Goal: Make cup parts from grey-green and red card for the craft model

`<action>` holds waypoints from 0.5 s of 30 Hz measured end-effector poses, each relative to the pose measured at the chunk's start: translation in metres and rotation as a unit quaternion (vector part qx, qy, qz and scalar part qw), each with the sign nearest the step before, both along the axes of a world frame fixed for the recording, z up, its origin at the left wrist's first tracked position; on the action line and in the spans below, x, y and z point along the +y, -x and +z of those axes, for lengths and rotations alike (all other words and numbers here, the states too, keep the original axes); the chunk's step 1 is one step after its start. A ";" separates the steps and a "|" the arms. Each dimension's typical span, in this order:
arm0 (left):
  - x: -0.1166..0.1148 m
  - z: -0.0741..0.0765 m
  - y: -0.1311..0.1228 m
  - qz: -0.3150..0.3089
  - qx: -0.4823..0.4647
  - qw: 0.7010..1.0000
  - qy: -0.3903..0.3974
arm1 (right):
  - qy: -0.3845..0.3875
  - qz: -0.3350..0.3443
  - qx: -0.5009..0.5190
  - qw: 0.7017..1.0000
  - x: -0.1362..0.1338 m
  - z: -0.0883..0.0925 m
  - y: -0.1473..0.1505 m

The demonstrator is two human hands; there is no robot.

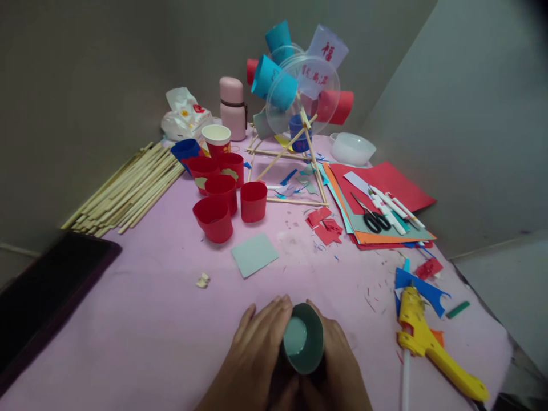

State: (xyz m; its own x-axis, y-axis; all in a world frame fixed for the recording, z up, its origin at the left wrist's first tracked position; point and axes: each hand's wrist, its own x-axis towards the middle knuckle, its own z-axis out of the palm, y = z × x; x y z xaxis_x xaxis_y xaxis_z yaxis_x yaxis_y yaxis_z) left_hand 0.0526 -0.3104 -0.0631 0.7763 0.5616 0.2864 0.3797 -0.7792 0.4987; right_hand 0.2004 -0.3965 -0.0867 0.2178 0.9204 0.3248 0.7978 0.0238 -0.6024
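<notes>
A small green paper cup (303,338) sits between both hands near the table's front edge, its mouth facing me. My left hand (257,349) wraps its left side with fingers curved over the rim. My right hand (338,359) presses against its right side. Just beyond the hands lies a grey-green paper square (254,254) on the pink table (141,319).
Several red paper cups (222,194) stand mid-left, bamboo sticks (128,191) lie far left. A stick-and-cup wheel model (295,91) stands at the back. Coloured paper sheets (385,205), scissors (371,217) and markers lie right. A yellow glue gun (422,339) lies front right, a dark tablet (43,291) front left.
</notes>
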 end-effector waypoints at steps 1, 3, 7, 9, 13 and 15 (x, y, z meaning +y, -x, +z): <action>0.001 0.001 0.001 -0.005 0.004 1.000 -0.009 | 0.011 0.004 -0.012 1.000 0.000 -0.001 0.000; 0.001 0.003 0.002 -0.012 0.003 0.999 -0.032 | 0.023 -0.017 -0.013 1.000 0.001 -0.002 0.001; 0.000 0.004 0.003 -0.013 0.024 0.998 -0.051 | 0.010 -0.064 0.024 0.998 0.002 -0.005 0.009; -0.001 0.004 0.002 0.000 0.021 0.999 -0.043 | 0.004 -0.065 0.026 0.998 0.002 -0.006 0.011; -0.003 0.004 0.001 0.027 -0.023 0.999 -0.014 | -0.011 -0.070 0.022 0.997 0.001 -0.007 0.009; -0.002 0.004 0.002 0.036 -0.040 0.998 0.010 | -0.027 -0.069 0.012 0.997 0.002 -0.010 0.006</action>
